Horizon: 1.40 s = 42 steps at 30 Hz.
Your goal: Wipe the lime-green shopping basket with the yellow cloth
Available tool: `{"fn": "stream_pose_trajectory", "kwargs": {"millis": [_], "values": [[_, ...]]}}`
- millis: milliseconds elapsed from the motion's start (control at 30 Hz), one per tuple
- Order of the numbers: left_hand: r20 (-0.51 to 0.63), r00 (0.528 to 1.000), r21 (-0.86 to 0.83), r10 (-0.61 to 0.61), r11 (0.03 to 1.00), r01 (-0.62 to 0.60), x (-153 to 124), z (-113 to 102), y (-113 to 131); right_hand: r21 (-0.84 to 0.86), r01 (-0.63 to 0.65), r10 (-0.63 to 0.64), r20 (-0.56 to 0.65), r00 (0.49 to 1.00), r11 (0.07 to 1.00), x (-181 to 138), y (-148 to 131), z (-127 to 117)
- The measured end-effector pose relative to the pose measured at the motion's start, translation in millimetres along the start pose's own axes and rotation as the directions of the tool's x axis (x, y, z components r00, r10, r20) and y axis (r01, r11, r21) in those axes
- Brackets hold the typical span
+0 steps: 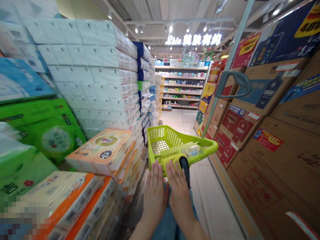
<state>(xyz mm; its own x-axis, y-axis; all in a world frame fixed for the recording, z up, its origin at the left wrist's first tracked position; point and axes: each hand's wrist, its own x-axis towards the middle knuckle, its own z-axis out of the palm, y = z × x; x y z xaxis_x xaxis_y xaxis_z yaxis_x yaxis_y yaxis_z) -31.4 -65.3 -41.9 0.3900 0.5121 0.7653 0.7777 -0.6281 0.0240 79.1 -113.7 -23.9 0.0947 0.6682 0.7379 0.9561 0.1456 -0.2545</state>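
Observation:
A lime-green shopping basket on wheels (172,141) stands in the aisle right ahead of me, with a small flat packet (192,151) lying on its near rim. My left hand (155,188) lies flat with fingers stretched toward the basket's near edge. My right hand (178,190) lies beside it, fingers out, touching the basket's black handle (184,166). Neither hand holds anything.
Stacked tissue packs in orange (100,151), white (100,76) and green (42,130) wrap crowd the left side. Brown cartons (275,140) line the right, with a grey pole (230,70) in front. The tiled aisle floor (180,120) runs to shelves (182,86) at the far end.

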Motion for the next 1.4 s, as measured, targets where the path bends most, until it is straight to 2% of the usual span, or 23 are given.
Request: {"fn": "stream_pose_trajectory", "kwargs": {"millis": [67,133,233,300,333,367,467,533,567,633,700,767,833,933,1000,1067,1133,1200,1233,1333,1400], "values": [[0.002,1.0,0.0,0.007,1.0,-0.007,-0.3,-0.2,-0.4,0.007,0.093,-0.093,0.044,0.995,0.996,-1.6,-5.9,3.5],[0.018,1.0,0.002,0.008,1.0,-0.008,0.1,-1.3,-1.1,-0.003,0.09,-0.089,0.051,0.995,0.996,-0.2,5.3,0.0],[0.027,1.0,0.002,0.008,1.0,-0.008,1.4,-3.2,-1.4,-0.022,-0.073,0.072,-0.028,0.997,0.997,5.5,31.3,-9.5],[0.026,1.0,-0.001,0.008,1.0,-0.008,1.5,-3.5,-0.9,-0.018,-0.184,0.182,-0.092,0.979,0.983,8.2,34.1,-10.7],[0.025,1.0,-0.001,0.004,1.0,-0.004,1.3,-3.2,-0.5,-0.014,-0.193,0.191,-0.1,0.977,0.981,8.5,29.1,-8.9],[0.025,1.0,0.0,0.001,1.0,-0.001,0.8,-2.8,-0.2,-0.011,-0.163,0.161,-0.088,0.983,0.987,8.0,20.9,-5.8],[0.002,1.0,0.005,0.004,1.0,-0.004,-0.7,-1.5,0.0,0.007,0.035,-0.035,0.002,0.999,0.999,4.6,-4.5,3.3],[0.005,1.0,0.008,0.006,1.0,-0.006,-0.9,-1.5,-0.3,0.022,0.111,-0.112,0.045,0.993,0.994,4.1,-5.1,2.4],[0.014,1.0,0.01,0.006,1.0,-0.007,-0.7,-1.9,-0.6,0.022,0.103,-0.104,0.048,0.993,0.994,4.9,1.1,-0.6],[0.036,0.999,0.011,0.004,1.0,-0.004,0.1,-3.0,-0.8,0.012,0.01,-0.01,0.017,1.0,1.0,8.1,20.6,-8.8],[0.037,0.999,0.005,0.008,1.0,-0.008,0.8,-3.6,-0.7,0.005,-0.141,0.141,-0.062,0.988,0.99,11.4,36.6,-14.6],[0.032,0.999,0.001,0.002,1.0,-0.003,0.8,-3.2,-0.3,0.006,-0.218,0.218,-0.105,0.97,0.976,12.3,37.0,-13.6],[0.028,1.0,0.004,-0.004,1.0,0.004,0.2,-2.2,0.0,0.003,-0.16,0.159,-0.077,0.984,0.987,10.0,22.2,-7.0],[0.034,0.999,-0.001,-0.002,1.0,0.002,-0.8,-1.0,-0.3,0.026,0.036,-0.037,0.04,0.999,0.999,5.2,-0.3,0.5],[0.04,0.999,-0.005,0.004,1.0,-0.004,-0.7,-1.1,-0.8,0.044,0.094,-0.097,0.079,0.992,0.995,4.9,2.9,-2.9],[0.046,0.999,-0.003,0.008,1.0,-0.008,0.0,-1.7,-1.1,0.035,0.035,-0.037,0.058,0.998,0.999,7.5,19.9,-11.3],[0.05,0.999,-0.005,0.01,1.0,-0.009,0.9,-2.4,-0.9,0.014,-0.11,0.111,-0.023,0.994,0.994,10.9,37.0,-18.6],[0.047,0.999,-0.012,0.006,1.0,-0.005,1.3,-2.5,-0.3,0.008,-0.229,0.229,-0.084,0.97,0.973,12.6,40.2,-19.5],[0.044,0.999,-0.018,0.001,1.0,0.0,1.3,-2.3,0.0,0.011,-0.236,0.236,-0.09,0.967,0.972,12.3,35.0,-17.2],[0.039,0.999,-0.038,-0.008,0.999,0.01,0.3,-0.7,0.1,0.035,-0.076,0.076,-0.016,0.997,0.996,8.1,5.8,-5.2],[0.045,0.999,-0.04,-0.005,0.999,0.007,-0.1,-0.1,-0.6,0.062,0.047,-0.05,0.045,0.998,0.997,6.0,-6.2,-1.5]]}}
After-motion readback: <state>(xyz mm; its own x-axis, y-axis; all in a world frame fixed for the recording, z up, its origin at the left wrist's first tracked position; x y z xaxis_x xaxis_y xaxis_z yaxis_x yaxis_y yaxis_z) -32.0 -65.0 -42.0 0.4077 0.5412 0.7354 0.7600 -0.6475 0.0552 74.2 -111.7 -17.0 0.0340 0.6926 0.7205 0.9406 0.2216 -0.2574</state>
